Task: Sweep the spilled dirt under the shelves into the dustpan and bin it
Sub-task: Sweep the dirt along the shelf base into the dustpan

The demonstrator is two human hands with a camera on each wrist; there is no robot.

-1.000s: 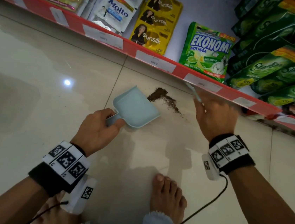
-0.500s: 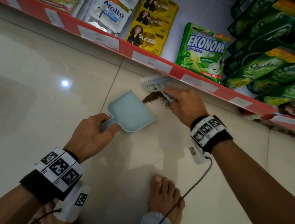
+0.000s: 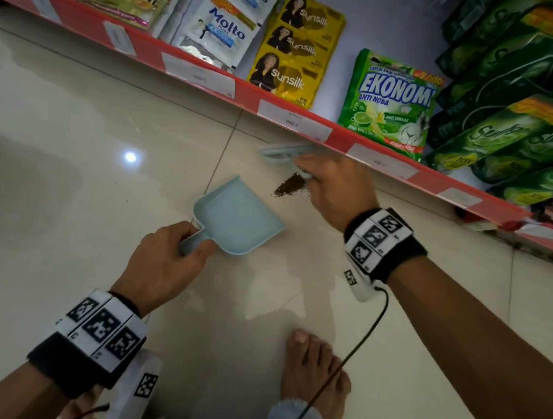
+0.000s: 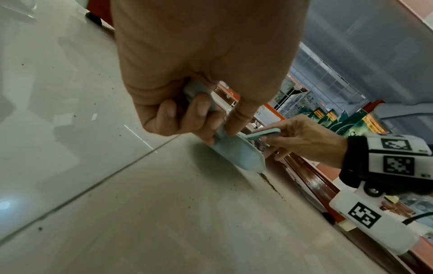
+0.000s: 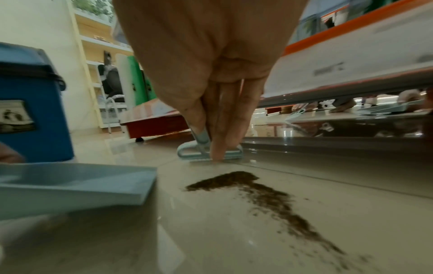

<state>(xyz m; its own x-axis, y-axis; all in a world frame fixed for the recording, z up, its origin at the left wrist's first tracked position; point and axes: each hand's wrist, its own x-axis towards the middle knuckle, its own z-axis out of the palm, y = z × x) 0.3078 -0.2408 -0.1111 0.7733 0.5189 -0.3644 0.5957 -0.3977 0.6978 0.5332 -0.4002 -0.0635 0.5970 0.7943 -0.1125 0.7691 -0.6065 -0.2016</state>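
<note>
A pale blue dustpan (image 3: 238, 217) (image 5: 77, 185) lies flat on the tiled floor, its mouth toward the shelf. My left hand (image 3: 162, 261) (image 4: 201, 103) grips its short handle. A small heap of brown dirt (image 3: 290, 187) (image 5: 248, 187) sits just beyond the pan's front right corner, below the red shelf edge (image 3: 214, 78). My right hand (image 3: 334, 190) (image 5: 211, 111) holds a small pale blue brush (image 3: 287, 150) (image 5: 208, 152), whose head rests on the floor beyond the dirt, close to the shelf base.
A blue bin (image 5: 32, 103) stands on the floor to the left, behind the dustpan. The low shelf carries sachets and green detergent packs (image 3: 390, 101). My bare foot (image 3: 313, 375) is planted behind the hands, and a cable (image 3: 347, 358) runs from the right wrist.
My right hand has swung the brush from the right of the dirt to its far side by the shelf. The dirt streak has been gathered into a tighter heap. The dustpan stays nearly put.
</note>
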